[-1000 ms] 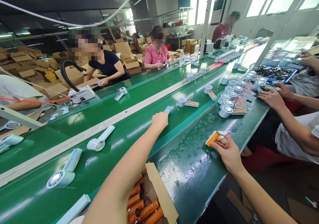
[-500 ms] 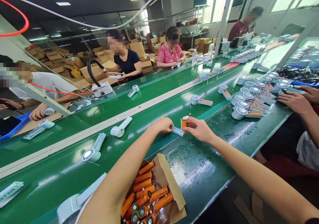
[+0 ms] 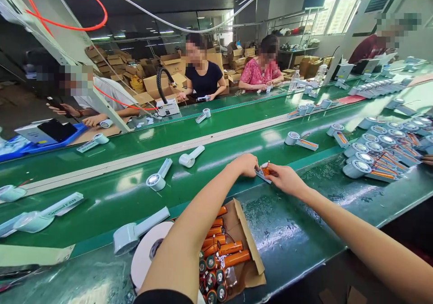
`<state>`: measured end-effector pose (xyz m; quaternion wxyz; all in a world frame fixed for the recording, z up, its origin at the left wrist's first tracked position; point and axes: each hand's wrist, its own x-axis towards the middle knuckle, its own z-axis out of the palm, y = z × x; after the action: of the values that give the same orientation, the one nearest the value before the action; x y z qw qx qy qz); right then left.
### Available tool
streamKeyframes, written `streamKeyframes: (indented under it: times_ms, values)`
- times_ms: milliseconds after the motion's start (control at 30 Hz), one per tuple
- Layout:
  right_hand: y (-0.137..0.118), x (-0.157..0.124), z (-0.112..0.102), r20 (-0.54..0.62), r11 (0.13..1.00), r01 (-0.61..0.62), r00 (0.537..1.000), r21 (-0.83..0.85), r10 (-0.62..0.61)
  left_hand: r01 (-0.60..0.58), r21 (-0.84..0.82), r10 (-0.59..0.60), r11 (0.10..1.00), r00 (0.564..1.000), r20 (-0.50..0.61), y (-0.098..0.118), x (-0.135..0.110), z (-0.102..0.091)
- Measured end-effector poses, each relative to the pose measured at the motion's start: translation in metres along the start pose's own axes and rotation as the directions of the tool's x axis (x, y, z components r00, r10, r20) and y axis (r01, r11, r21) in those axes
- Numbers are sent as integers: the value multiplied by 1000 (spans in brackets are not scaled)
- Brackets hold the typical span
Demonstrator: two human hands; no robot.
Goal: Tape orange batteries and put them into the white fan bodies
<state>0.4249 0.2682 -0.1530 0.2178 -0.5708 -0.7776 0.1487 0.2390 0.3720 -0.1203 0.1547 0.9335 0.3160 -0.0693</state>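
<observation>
My left hand (image 3: 246,164) is closed on a pale blue fan housing (image 3: 261,173), holding it over the near edge of the green conveyor belt (image 3: 101,214). My right hand (image 3: 286,179) meets it from the right and pinches an orange battery cell (image 3: 265,171) against that housing. Below my left forearm an open cardboard box (image 3: 248,245) holds several orange battery cells (image 3: 223,252) with wires.
Hand-fan housings (image 3: 157,177) lie along the belt, and a cluster of them with orange cells (image 3: 368,153) sits at the right. A white tape roll (image 3: 149,252) lies beside the box. Several people work on the far side, and another person's fingers (image 3: 426,159) show at the right edge.
My left hand pulled the housing back from the belt towards me. My right hand carried the orange cell leftwards to it. The view has swung left.
</observation>
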Motion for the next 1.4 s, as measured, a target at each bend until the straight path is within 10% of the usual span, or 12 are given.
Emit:
streamKeyframes:
  times_ms: [200, 467, 933, 1100, 1267, 1333, 1400]
  values:
    - [8, -16, 4, -133, 994, -52, 989, 94, 65, 29, 38, -31, 999, 998, 48, 6, 22, 6]
    - [-9, 1, -17, 30, 951, -103, 993, -291, 117, 93, -60, -96, 994, 994, -43, -7, 36, -16]
    - [-14, 43, -10, 180, 902, -84, 968, -423, 174, 246, -161, -268, 956, 953, -138, 26, 43, -28]
    - [1, 23, -11, 161, 930, 16, 986, -366, 47, 190, -230, -258, 954, 913, -317, 36, -52, -43]
    - [27, 13, -7, 6, 970, -36, 999, -240, 39, 148, -232, -241, 961, 860, -449, 58, -249, -22]
    - [26, 15, -8, -119, 970, -125, 988, -207, 101, 197, -192, -273, 961, 770, -576, 61, -328, 1]
    - [10, 17, -10, -292, 962, -225, 940, -153, 173, 266, -39, -238, 963, 778, -581, 52, -387, 32]
